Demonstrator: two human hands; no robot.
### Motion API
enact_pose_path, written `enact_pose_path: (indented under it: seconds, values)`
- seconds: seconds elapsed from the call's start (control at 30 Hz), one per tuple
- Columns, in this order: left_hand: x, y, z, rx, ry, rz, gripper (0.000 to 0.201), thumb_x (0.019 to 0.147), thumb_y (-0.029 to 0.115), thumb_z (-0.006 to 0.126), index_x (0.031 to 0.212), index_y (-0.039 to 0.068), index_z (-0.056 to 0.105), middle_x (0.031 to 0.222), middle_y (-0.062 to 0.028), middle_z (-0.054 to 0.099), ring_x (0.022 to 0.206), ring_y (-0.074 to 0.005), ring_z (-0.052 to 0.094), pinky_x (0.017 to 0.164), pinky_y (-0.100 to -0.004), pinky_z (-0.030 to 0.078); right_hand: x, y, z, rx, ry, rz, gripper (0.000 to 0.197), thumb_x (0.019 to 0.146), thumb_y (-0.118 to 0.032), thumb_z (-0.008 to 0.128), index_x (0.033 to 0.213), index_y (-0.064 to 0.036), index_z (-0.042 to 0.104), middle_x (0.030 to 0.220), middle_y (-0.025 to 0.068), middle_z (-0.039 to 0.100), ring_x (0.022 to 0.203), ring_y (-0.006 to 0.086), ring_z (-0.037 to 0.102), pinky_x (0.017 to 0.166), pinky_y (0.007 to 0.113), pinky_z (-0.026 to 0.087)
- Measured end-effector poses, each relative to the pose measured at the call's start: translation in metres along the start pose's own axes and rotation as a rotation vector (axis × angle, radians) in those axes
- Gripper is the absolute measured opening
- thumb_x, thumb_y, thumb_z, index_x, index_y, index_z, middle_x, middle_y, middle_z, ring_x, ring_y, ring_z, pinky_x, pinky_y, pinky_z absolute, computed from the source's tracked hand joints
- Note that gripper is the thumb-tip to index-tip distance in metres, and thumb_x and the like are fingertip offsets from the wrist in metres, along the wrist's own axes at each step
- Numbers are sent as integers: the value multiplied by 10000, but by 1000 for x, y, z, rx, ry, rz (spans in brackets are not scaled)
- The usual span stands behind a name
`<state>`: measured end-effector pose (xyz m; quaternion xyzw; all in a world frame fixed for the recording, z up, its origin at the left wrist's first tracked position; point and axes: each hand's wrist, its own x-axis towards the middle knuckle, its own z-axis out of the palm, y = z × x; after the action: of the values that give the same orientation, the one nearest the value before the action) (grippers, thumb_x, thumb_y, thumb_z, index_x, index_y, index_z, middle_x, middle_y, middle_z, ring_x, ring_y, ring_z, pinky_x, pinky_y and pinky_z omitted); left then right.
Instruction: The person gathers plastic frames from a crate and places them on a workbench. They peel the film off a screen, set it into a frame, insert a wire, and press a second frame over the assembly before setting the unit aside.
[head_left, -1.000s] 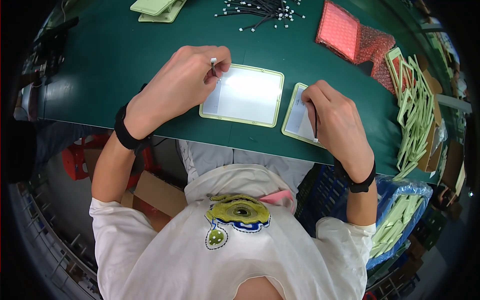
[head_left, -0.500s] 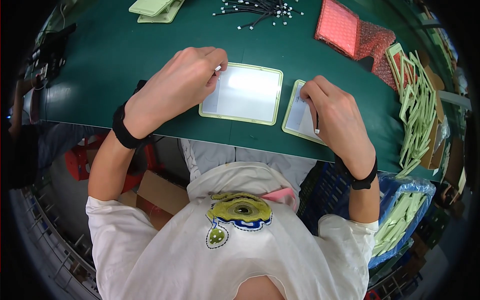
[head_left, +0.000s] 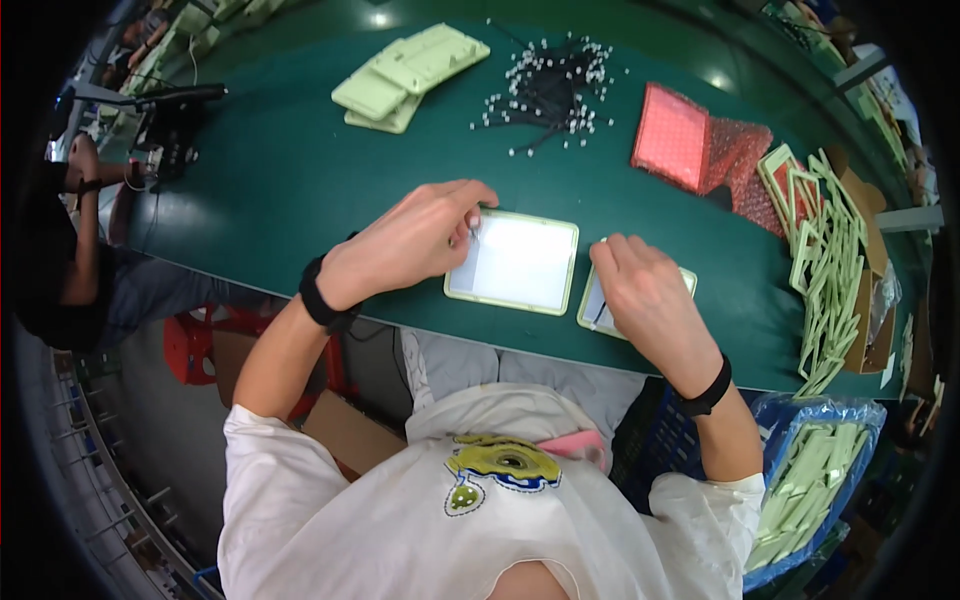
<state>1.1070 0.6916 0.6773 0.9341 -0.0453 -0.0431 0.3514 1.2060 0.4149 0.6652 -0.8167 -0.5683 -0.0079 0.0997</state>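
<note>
Both wrists wear black bands. My left hand [head_left: 425, 238] is closed in a pinch at the upper left corner of a white panel in a pale green frame [head_left: 525, 262]. A small dark piece, apparently a short cable, shows under its fingertips. My right hand [head_left: 645, 292] pinches at the upper left corner of a second framed panel [head_left: 690, 283], covering much of it. A short black cable [head_left: 600, 312] shows below the right fingers, over the panel's left side. The fingertips themselves are partly hidden.
Behind the panels lie a pile of black cables with white ends [head_left: 555, 90] and stacked pale green covers [head_left: 415, 70]. Red bubble wrap [head_left: 675, 140] and heaped green frames [head_left: 825, 270] are at right. A blue-lined crate [head_left: 815, 480] stands below. Another person [head_left: 75, 240] is at far left.
The view has shifted, showing more of the far table. My right fingertips have moved to the second panel's upper left corner. My left hand stays by the first panel's corner.
</note>
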Motion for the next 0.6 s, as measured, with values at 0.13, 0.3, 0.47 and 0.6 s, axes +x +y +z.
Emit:
enact_pose_path:
  seconds: [0.13,0.3,0.47,0.6]
  values:
    - [-5,6,-66,-62,10,-50,358,805,40,722,1145,-30,635,1062,-160,631,842,-306,657,771,-363,562,-1,3,-3,7,-1,5,230,743,40,593,961,-2,531,867,144,539,825,324,600,714,417,510]
    - [57,-57,-119,594,416,-181,662,781,370,827,1262,-9,574,1194,-201,601,1172,-374,566,967,-468,483,-8,10,-9,157,8,60,336,759,74,589,1086,0,562,947,165,572,916,355,621,781,445,519]
    - [120,-86,-110,617,168,-474,1030,592,495,925,1393,31,472,1275,-250,571,1229,-438,533,1036,-521,463,-30,19,-37,291,60,114,426,795,72,603,1211,-16,573,1074,181,610,1005,370,647,839,446,537]
    - [120,-91,-101,595,208,-517,1018,573,400,940,1393,37,458,1304,-263,548,1249,-443,515,1037,-538,460,-39,31,-51,333,46,174,430,819,38,650,1239,-17,574,1131,181,617,1022,364,662,854,435,547]
